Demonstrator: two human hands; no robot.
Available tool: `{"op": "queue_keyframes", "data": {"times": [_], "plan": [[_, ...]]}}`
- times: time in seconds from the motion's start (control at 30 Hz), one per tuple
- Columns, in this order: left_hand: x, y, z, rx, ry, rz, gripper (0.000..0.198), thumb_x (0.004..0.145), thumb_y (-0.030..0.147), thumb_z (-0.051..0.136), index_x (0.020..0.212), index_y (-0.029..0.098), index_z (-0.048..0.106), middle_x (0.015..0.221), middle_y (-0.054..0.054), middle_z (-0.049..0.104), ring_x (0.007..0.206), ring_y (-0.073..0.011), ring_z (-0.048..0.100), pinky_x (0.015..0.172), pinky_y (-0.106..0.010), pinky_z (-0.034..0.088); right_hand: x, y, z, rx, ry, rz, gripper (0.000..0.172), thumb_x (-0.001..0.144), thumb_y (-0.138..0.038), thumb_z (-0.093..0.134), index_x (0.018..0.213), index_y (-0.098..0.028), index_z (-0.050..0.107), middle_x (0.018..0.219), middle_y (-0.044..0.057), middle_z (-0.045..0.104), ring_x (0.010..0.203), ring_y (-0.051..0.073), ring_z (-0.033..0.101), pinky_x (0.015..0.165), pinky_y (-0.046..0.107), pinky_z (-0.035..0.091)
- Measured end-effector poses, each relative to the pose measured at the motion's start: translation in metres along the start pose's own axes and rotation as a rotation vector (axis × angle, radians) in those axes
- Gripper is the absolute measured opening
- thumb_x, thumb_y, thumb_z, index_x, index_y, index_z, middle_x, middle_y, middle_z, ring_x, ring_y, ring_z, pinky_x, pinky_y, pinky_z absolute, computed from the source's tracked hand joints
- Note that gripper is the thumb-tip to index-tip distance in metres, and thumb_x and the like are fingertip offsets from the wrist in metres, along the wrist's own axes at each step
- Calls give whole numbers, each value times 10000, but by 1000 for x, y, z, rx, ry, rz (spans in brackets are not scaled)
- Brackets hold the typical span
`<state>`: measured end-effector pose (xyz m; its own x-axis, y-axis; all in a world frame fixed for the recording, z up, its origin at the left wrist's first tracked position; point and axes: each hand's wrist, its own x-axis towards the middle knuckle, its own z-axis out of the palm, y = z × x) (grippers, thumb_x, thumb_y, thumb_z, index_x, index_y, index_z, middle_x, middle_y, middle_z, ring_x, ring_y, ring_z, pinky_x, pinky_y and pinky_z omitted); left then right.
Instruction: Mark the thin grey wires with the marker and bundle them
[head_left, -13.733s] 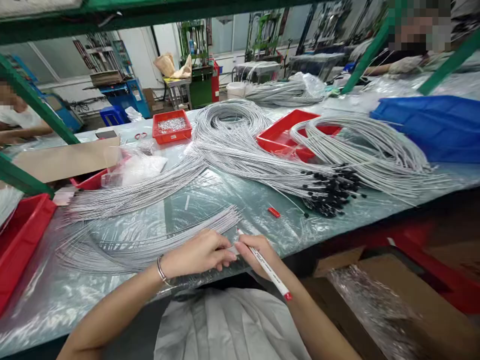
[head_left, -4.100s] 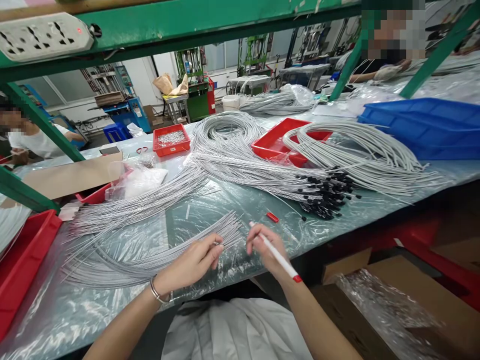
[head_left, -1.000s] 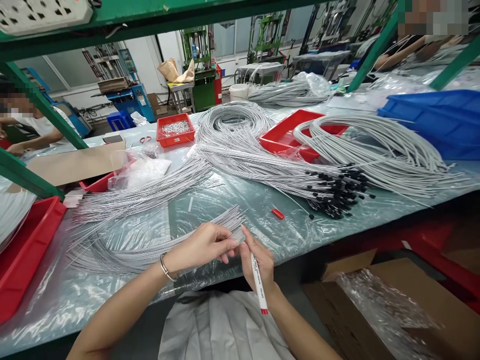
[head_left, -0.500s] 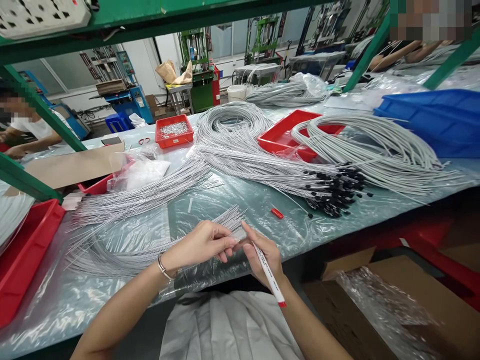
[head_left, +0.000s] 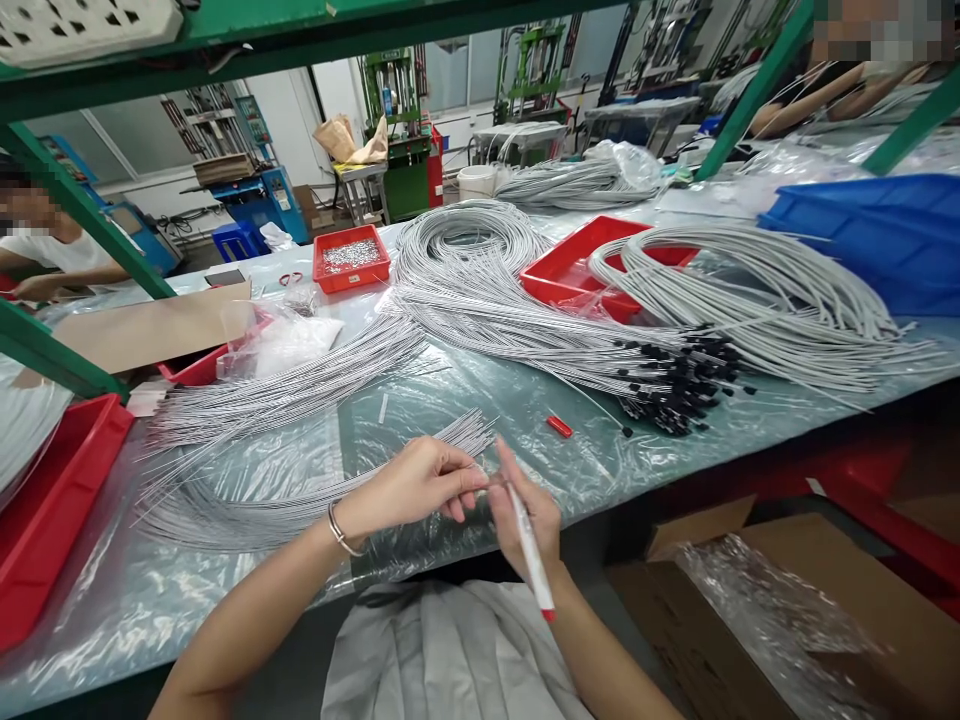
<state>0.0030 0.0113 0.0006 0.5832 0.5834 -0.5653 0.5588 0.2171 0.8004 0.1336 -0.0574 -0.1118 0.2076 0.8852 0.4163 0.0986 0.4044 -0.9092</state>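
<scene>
In my right hand (head_left: 527, 515) is a white marker (head_left: 532, 560) with a red end, its body slanting down over my wrist. Thumb and fingers of my left hand (head_left: 431, 482) are pinched together, almost touching the right fingertips; whatever small piece they hold is too hidden to name. Just beyond my hands lie the ends of a thin grey cable bundle (head_left: 469, 432), which curves off to the left under my left forearm. A red marker cap (head_left: 559, 427) rests on the plastic-covered table (head_left: 420, 390) ahead of my right hand.
Cables with black ends (head_left: 675, 380) spread across the right middle. Behind are a red bin of small metal parts (head_left: 351, 258), another red tray (head_left: 555, 270) and coiled cables (head_left: 757, 290). Blue trays (head_left: 870, 240) stand right. A cardboard box (head_left: 810, 580) sits below the table edge. Two people work farther back.
The marker has swung slightly left at its red end. The pale piece seen between my fingertips is now mostly hidden. The camera view has shifted a little.
</scene>
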Motion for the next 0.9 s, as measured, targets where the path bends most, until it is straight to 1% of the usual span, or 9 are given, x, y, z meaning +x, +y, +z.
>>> {"op": "queue_keyframes", "data": {"times": [0.03, 0.1, 0.2, 0.27, 0.4, 0.6, 0.7, 0.77, 0.9], "plan": [[-1, 1, 0, 19, 13, 4, 389, 855, 449, 481, 783, 77, 567, 699, -54, 588, 613, -130, 598, 555, -195, 463, 4, 0, -6, 20, -8, 61, 379, 902, -145, 463, 1281, -161, 476, 715, 17, 591, 603, 130, 543, 585, 231, 441], [-3, 2, 1, 83, 31, 16, 370, 869, 429, 467, 765, 90, 571, 687, -43, 591, 627, -123, 603, 569, -177, 450, 13, 0, -18, 81, -105, 169, 167, 920, -217, 460, 1007, -137, 579, 596, -3, 560, 526, 115, 513, 544, 215, 414], [-6, 6, 5, 175, 54, 43, 313, 886, 376, 449, 812, 107, 591, 653, -26, 593, 635, -106, 603, 580, -157, 434, 22, 1, -29, 197, -394, 313, 309, 936, -342, 435, 726, -129, 510, 473, -12, 477, 415, 95, 419, 450, 207, 334], [-8, 8, 7, 190, 72, 60, 261, 885, 344, 452, 974, 133, 578, 663, -5, 600, 632, -99, 598, 603, -163, 443, 25, 1, -29, 298, -527, 377, 383, 938, -412, 410, 688, -129, 473, 458, -10, 448, 397, 88, 373, 415, 206, 282], [-12, 8, 12, 257, 79, 75, 390, 892, 291, 435, 1264, 187, 379, 691, 36, 603, 605, -83, 572, 697, -198, 453, 30, -2, -25, 408, -633, 449, 427, 915, -473, 438, 657, -132, 431, 483, -19, 391, 416, 77, 304, 396, 203, 221], [-13, 2, 15, 273, -3, 50, 595, 853, 173, 396, 1401, 251, 178, 777, 16, 612, 646, -97, 572, 694, -215, 464, 42, -6, -28, 196, -824, 320, 410, 940, -383, 414, 634, -124, 494, 601, 26, 540, 523, 110, 446, 507, 226, 327], [-13, 3, 17, 213, -20, 20, 630, 843, 209, 441, 1403, 268, 158, 768, 8, 609, 650, -117, 574, 661, -226, 463, 44, -8, -28, 190, -844, 225, 395, 962, -299, 360, 633, -128, 496, 634, 20, 582, 537, 110, 498, 533, 223, 361], [-13, 5, 18, 171, -23, 17, 633, 845, 222, 455, 1396, 277, 148, 802, 9, 610, 631, -113, 567, 640, -223, 456, 43, -8, -27, 186, -784, 159, 371, 955, -250, 360, 623, -129, 473, 619, 10, 574, 511, 98, 484, 514, 212, 347], [-16, 5, 15, 209, -11, 51, 612, 872, 277, 462, 1389, 281, 135, 928, 8, 605, 643, -92, 551, 715, -235, 431, 41, -4, -26, 100, -648, 18, 344, 922, -194, 396, 584, -132, 377, 509, -16, 391, 462, 81, 344, 471, 217, 244]]}}
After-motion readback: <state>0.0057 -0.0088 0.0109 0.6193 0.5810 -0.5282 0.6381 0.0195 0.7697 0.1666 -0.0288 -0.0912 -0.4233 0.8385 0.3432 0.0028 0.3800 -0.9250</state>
